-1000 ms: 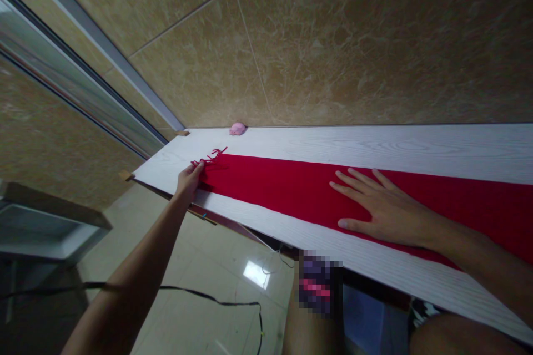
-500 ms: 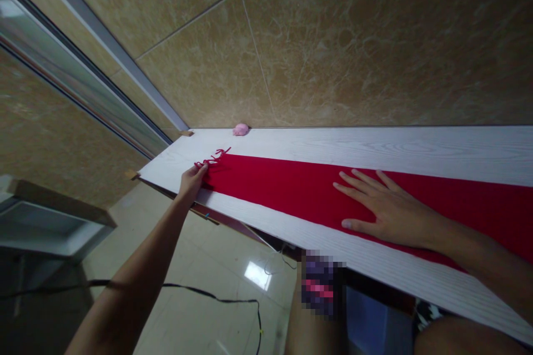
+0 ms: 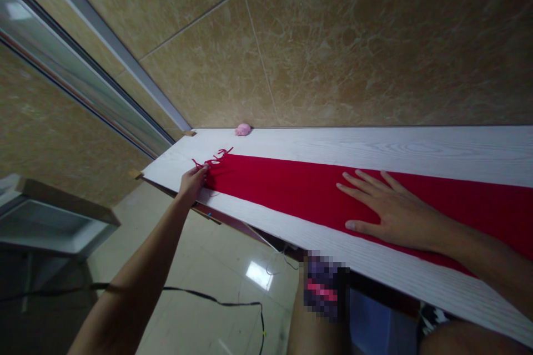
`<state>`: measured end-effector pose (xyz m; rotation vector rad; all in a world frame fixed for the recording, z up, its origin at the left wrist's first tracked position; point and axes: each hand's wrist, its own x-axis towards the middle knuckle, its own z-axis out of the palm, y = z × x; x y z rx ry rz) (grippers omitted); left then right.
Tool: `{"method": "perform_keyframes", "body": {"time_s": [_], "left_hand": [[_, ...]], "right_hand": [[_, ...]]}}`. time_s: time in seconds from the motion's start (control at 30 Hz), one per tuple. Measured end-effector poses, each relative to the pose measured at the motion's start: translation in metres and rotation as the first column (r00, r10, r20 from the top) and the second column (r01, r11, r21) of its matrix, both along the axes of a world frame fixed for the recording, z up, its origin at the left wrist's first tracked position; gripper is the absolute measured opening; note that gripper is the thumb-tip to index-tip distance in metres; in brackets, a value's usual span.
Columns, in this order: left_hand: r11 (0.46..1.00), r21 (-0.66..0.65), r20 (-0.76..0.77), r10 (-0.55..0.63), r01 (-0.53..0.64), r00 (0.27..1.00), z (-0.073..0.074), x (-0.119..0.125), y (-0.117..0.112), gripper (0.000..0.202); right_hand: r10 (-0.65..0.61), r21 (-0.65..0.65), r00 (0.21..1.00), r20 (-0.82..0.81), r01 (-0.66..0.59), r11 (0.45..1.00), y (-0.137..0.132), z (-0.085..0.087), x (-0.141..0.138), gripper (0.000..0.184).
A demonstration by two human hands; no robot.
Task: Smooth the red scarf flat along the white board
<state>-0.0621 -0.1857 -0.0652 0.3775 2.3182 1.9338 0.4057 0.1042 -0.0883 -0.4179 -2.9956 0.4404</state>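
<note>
A long red scarf (image 3: 287,188) with fringed ends lies stretched along the white wood-grain tabletop (image 3: 325,144), its right end running out of view. My left hand (image 3: 194,180) is closed at the scarf's left end, fingers pinching the near corner by the fringe (image 3: 214,161). Farther right, my right hand (image 3: 387,208) rests flat on the scarf with fingers spread, palm down and holding nothing.
A small pink figure (image 3: 242,130) sits at the back edge, against the tan tiled wall (image 3: 333,39). Below the table are a black cable (image 3: 216,302) across the floor, a blue bin-like object (image 3: 370,316) and my legs. A pale-framed box (image 3: 54,216) stands at left.
The view has shifted slightly, moving everything a little to the right. My left fingers have moved a little at the fringe; my right hand stays flat on the scarf.
</note>
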Motion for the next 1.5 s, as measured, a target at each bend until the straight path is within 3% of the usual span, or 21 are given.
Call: {"method": "perform_keyframes", "body": {"time_s": [0.2,0.47,0.57,0.67,0.73,0.87,1.07,1.3,1.5], "left_hand": [[0.998,-0.026,0.010,0.059,-0.059,0.998,0.005,-0.003,-0.006,0.024],[0.967,-0.252,0.008,0.039,-0.036,0.999,0.020,-0.007,-0.017,0.030],[0.956,-0.293,0.007,-0.015,0.017,1.000,0.025,-0.001,-0.023,0.046],[0.927,-0.342,-0.032,-0.175,0.153,0.984,0.025,0.006,-0.030,0.086],[0.902,-0.376,-0.095,-0.266,0.213,0.959,0.022,0.010,-0.033,0.100],[0.915,-0.357,-0.193,-0.270,0.188,0.943,0.016,0.011,-0.035,0.085],[0.939,-0.315,-0.172,-0.198,0.136,0.965,0.016,0.010,-0.041,0.077],[0.937,-0.349,-0.219,-0.118,0.035,0.969,0.015,0.018,-0.048,0.043],[0.943,-0.333,-0.276,-0.069,-0.028,0.959,0.012,0.017,-0.048,0.029]], "right_hand": [[0.008,0.006,1.000,-0.006,-0.008,1.000,0.001,-0.003,0.001,0.099],[0.005,0.017,1.000,-0.004,-0.005,1.000,0.002,-0.004,0.001,0.098],[0.004,0.008,1.000,-0.019,-0.004,1.000,0.002,-0.004,0.001,0.097],[0.007,0.008,1.000,-0.009,-0.007,1.000,0.003,-0.005,0.001,0.098],[0.007,0.012,1.000,-0.013,-0.007,1.000,0.004,-0.007,0.001,0.097],[0.005,0.019,0.999,-0.036,-0.004,1.000,0.005,-0.009,0.002,0.096],[0.006,0.022,1.000,0.007,-0.006,1.000,0.003,-0.005,0.001,0.099],[0.008,0.023,1.000,-0.021,-0.008,1.000,0.004,-0.008,0.001,0.100],[0.003,0.033,1.000,-0.028,-0.002,0.999,0.004,-0.009,0.002,0.098]]}}
